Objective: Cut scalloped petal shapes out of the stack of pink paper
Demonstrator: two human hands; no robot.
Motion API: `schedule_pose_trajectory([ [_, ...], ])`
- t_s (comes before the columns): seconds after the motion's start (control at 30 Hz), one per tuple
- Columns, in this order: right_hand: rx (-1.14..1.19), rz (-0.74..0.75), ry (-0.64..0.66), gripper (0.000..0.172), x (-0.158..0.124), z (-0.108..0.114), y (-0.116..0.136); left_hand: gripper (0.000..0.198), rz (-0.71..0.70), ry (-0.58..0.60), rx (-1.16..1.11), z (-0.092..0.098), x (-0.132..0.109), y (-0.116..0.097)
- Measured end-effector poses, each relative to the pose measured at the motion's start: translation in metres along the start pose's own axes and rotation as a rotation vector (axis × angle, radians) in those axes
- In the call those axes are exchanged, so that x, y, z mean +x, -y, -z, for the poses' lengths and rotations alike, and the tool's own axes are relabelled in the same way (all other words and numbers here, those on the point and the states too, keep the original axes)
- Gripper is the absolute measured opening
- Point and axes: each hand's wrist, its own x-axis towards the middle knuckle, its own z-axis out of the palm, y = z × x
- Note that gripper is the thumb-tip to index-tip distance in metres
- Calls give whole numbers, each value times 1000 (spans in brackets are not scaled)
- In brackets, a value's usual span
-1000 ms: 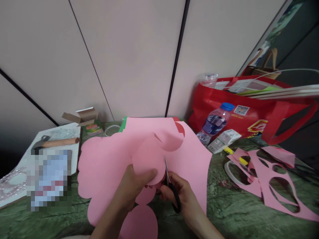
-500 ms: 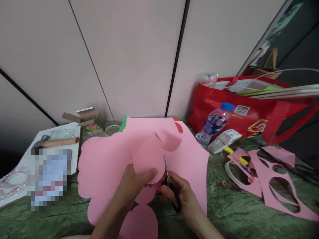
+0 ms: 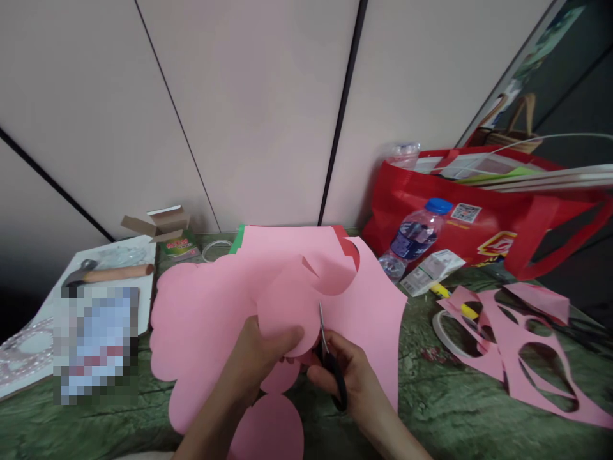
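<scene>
Near the middle, my left hand pinches a pink paper piece with a rounded edge, thumb on top and fingers underneath. My right hand grips black-handled scissors, whose blades point up along the right edge of that piece. A larger pink sheet with curved cut-outs lies behind and to the right of the hands. Pink scalloped paper spreads to the left. A round pink piece lies in front, partly behind my left forearm.
A red bag, plastic bottle and small white box stand at the right. Pink scraps and a tape roll lie below them. A hammer and opened box are at the left.
The pink sheet behind the hands has shifted slightly right, and the gap at its upper right looks wider. Both hands keep their holds, with the scissors in nearly the same place.
</scene>
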Motion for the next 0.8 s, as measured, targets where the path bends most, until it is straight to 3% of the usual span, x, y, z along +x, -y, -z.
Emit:
schedule_pose_trajectory([
  [0.2, -16, -6, 4, 37, 0, 0, 0, 23, -12, 27, -22, 0, 1, 3],
  [0.47, -55, -21, -27, 31, 1, 2, -1, 16, 5, -78, 21, -2, -5, -6],
  [0.67, -71, -29, -59, 30, 1, 2, -3, 20, -30, 5, 28, 0, 1, 2],
  [0.8, -76, -31, -69, 32, 1, 1, -4, 18, -34, -6, 29, 1, 1, 1],
])
